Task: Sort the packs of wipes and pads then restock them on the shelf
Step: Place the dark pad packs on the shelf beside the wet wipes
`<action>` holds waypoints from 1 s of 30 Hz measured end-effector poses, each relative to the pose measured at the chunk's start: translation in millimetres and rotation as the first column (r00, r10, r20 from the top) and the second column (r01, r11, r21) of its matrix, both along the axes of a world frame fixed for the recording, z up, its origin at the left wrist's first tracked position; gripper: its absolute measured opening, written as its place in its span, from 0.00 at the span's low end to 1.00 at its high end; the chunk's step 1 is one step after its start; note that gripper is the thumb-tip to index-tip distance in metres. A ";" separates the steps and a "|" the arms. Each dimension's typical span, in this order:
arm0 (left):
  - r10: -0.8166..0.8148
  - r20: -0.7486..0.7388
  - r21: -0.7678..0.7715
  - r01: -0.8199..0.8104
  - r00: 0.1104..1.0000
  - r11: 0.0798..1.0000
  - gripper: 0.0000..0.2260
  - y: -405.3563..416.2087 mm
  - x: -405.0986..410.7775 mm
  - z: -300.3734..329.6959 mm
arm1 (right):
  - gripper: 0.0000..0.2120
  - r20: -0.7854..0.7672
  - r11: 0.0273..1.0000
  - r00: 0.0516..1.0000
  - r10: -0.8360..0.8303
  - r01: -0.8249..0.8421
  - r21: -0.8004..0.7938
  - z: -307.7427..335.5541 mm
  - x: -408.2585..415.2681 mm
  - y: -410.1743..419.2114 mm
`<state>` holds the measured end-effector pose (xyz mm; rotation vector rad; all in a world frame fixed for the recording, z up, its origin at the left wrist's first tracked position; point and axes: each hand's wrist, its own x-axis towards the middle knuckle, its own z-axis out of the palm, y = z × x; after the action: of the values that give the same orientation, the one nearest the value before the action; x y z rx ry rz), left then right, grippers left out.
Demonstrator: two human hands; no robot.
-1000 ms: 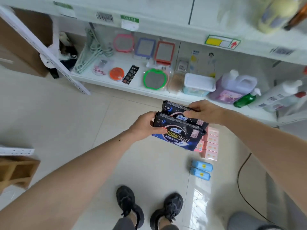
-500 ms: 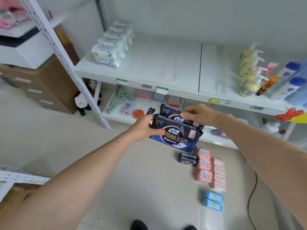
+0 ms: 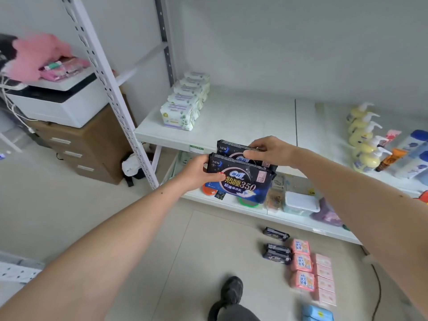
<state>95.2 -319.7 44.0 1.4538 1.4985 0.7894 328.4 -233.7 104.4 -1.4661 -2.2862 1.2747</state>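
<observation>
Pads (image 3: pixel 240 179) clamped in both hands, left (image 3: pixel 196 173), right (image 3: pixel 269 150); I'd slide them flat onto shelf (image 3: pixel 243 119) just ahead, beside wipes (image 3: pixel 183 107).

1. Dark navy pad packs (image 3: pixel 240 179), gold lettering, starry night print.
2. White wipe packs (image 3: pixel 179 114), green leaf motif, lilac band.
3. Pale yellow pump bottles (image 3: pixel 363 144), white pumps.
4. Pink pad packs (image 3: pixel 303 262) on beige floor tiles (image 3: pixel 162 251).
5. Light blue packs (image 3: pixel 318 312).
6. White shelf (image 3: pixel 243 117).
7. Brown drawer cabinet (image 3: pixel 92 144).
</observation>
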 end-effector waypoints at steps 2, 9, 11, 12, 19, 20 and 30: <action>0.010 0.007 0.009 -0.010 1.000 1.000 0.15 17.5 -7.6 4.6 | 0.14 -0.008 1.000 1.000 0.000 0.000 0.016 3.5 -8.6 16.4; 0.058 -0.004 0.038 -0.058 0.998 0.998 0.16 87.1 -35.3 24.6 | 0.13 -0.023 0.999 1.000 0.005 -0.004 0.042 24.3 -39.3 87.1; 0.070 0.007 0.048 -0.071 0.997 0.996 0.16 108.2 -44.9 26.1 | 0.13 -0.024 0.999 1.000 0.013 -0.012 0.046 29.5 -49.8 106.0; 0.076 0.008 0.054 -0.076 0.997 0.996 0.16 117.2 -49.2 26.4 | 0.14 -0.023 0.999 1.000 0.017 -0.016 0.045 31.2 -55.0 114.9; 0.068 -0.002 0.043 -0.068 0.998 0.997 0.18 175.1 -82.6 12.6 | 0.18 0.055 0.999 0.998 0.033 -0.031 -0.033 28.3 -85.2 165.1; 0.060 -0.011 0.052 -0.059 0.998 0.997 0.18 183.7 -88.0 12.2 | 0.20 0.077 0.999 0.996 0.037 -0.034 -0.037 28.3 -90.3 170.9; -0.054 -0.099 0.047 0.058 0.994 0.997 0.19 269.6 -136.3 11.3 | 0.32 0.198 0.999 0.979 -0.054 0.052 0.014 25.9 -139.0 212.0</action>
<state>-41.1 -50.1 55.3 1.5854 1.5136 0.7356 189.4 -21.6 130.3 -1.7097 -2.3506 1.1490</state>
